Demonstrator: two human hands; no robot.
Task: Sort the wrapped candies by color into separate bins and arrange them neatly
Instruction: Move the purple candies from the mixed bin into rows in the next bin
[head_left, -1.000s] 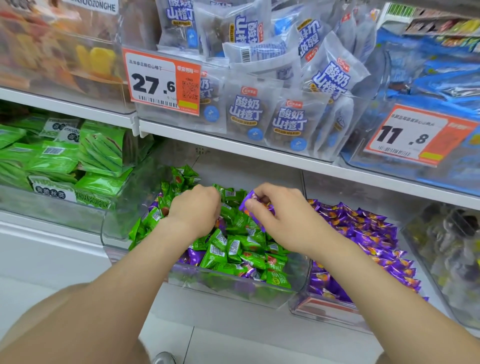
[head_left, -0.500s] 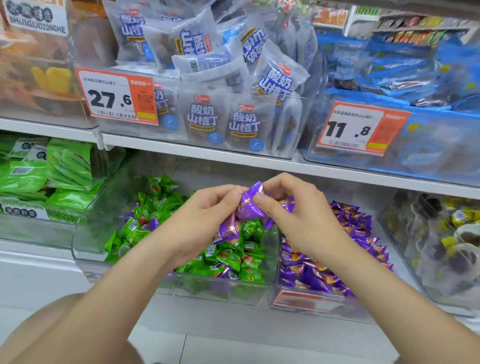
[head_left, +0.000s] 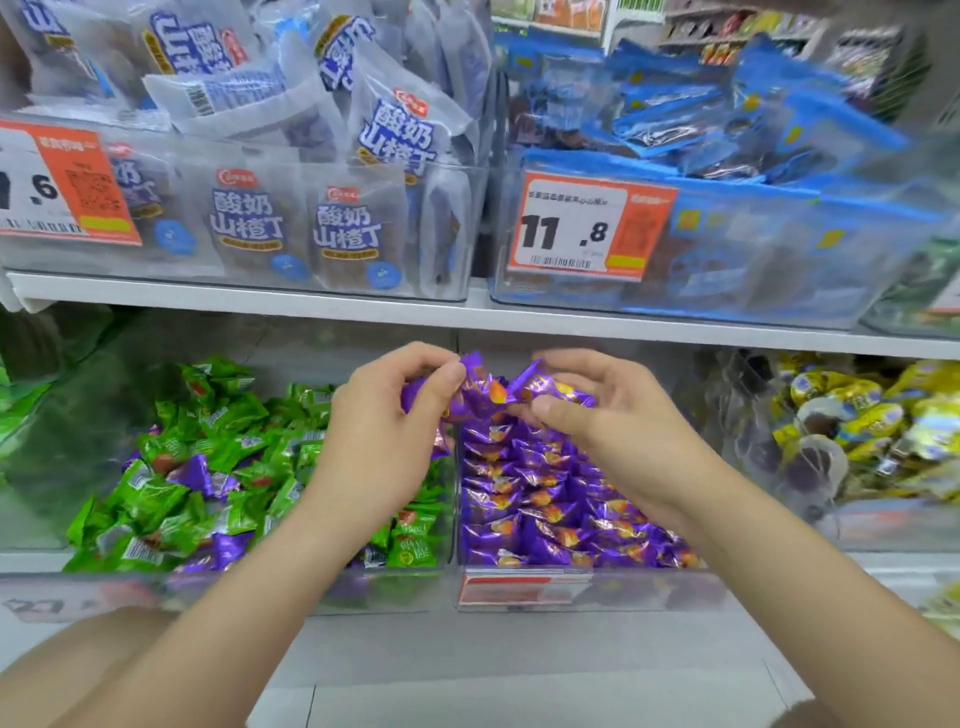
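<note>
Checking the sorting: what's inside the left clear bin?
The left bin holds mostly green candies, with a few purple candies mixed in. The left hand and forearm cover its right part.

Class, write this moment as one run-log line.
left hand: holds purple candies | right hand: same | position: over purple bin | green bin: purple strays remain

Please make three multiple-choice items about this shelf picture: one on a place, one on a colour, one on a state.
1. Over which bin are the hands?
A. green candy bin
B. purple candy bin
C. yellow snack bin

2. Which stray colour lies in the green candy bin?
A. purple
B. red
C. white

3. What is the left hand doing?
A. resting empty
B. holding purple candies
C. holding the price tag

Key: 1 B, both hands hang above the purple candy bin; 2 A, stray purple candies lie there; 3 B, its fingers pinch the held purple candies, as does the right hand.
</note>
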